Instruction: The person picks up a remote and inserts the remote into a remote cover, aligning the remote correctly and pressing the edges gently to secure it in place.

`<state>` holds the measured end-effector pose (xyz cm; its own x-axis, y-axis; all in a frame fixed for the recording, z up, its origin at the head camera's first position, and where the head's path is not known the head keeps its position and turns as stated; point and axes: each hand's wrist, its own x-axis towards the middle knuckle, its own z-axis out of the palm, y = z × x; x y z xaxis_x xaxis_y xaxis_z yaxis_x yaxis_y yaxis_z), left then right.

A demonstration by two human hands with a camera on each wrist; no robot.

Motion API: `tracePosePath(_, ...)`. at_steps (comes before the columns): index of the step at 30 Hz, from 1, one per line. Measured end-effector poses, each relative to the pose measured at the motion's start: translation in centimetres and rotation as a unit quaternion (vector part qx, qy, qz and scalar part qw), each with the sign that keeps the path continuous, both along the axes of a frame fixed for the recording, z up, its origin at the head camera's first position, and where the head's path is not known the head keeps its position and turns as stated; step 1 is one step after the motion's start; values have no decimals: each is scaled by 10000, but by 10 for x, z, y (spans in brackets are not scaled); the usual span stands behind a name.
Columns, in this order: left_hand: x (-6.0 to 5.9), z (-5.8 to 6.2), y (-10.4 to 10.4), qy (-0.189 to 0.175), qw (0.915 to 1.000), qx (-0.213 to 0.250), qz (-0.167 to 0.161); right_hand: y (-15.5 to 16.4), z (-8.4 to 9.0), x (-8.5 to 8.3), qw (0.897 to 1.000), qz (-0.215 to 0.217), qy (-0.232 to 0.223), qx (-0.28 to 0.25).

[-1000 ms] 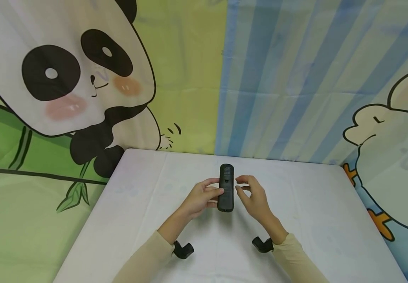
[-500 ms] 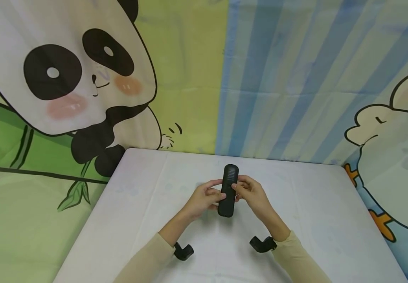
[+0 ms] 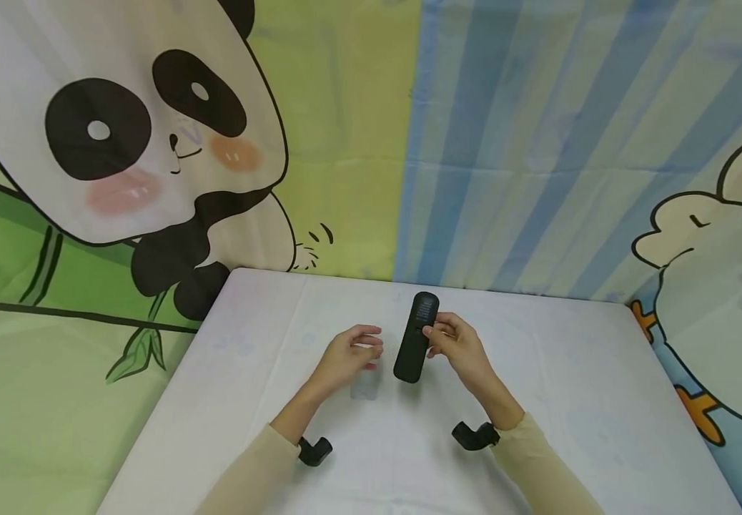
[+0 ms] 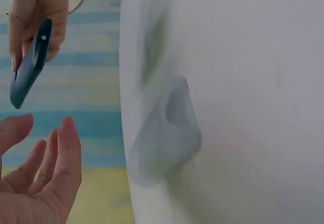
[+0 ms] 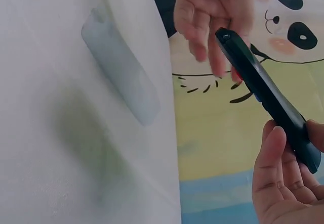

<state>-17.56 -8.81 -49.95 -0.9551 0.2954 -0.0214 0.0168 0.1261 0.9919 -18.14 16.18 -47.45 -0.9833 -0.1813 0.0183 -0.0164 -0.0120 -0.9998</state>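
Note:
A black remote (image 3: pixel 414 336) hangs tilted above the white table (image 3: pixel 557 400), its far end pointing away from me. My right hand (image 3: pixel 453 345) pinches it by its right side near the upper half. The left hand (image 3: pixel 349 352) hovers just left of the remote with fingers loosely spread and holds nothing. Below that hand a pale grey oblong piece (image 3: pixel 364 386) lies flat on the table. The left wrist view shows the piece (image 4: pixel 167 133), the empty left palm (image 4: pixel 43 183) and the remote (image 4: pixel 30 64). The right wrist view shows the remote (image 5: pixel 266 95) in my right fingers (image 5: pixel 281 178).
Cartoon curtains stand close behind the table: a panda (image 3: pixel 120 143) on green at the left, blue stripes (image 3: pixel 538 143) in the middle, a chick (image 3: pixel 712 236) at the right. Black wrist cameras (image 3: pixel 315 450) sit on both forearms.
The left hand has let go of the remote and drawn off to the left. The right hand now holds the remote alone. The pale piece now shows on the table.

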Motion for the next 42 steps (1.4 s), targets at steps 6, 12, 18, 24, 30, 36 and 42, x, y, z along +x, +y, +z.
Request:
tracePosePath(6,-6,-16,-30,186,9900,-1258,615,-14,-12,-22,9993,-254,-271,17)
tracePosePath(12,-12,-32,-39,-323,9863,-1527,529,-35,-30,-47,9986,-368,-366,77)
tracePosePath(18,-19,-41,-37,-463,9845,-1623,469,-52,-47,-64,9963,-590,-604,158)
tracePosePath(24,-23,-42,-34,-454,9860,-1575,289,-63,-54,-71,9950,-685,-684,232)
tracePosePath(30,-27,-43,-32,-443,9862,-1584,161,-69,-62,-76,9930,-787,-707,528)
tracePosePath(36,-29,-46,-31,-478,9851,-1640,183,-74,-71,-78,9932,-789,-670,527)
tracePosePath(42,-29,-46,-31,-500,9869,-1523,190,-80,-74,-76,9938,-708,-693,503)
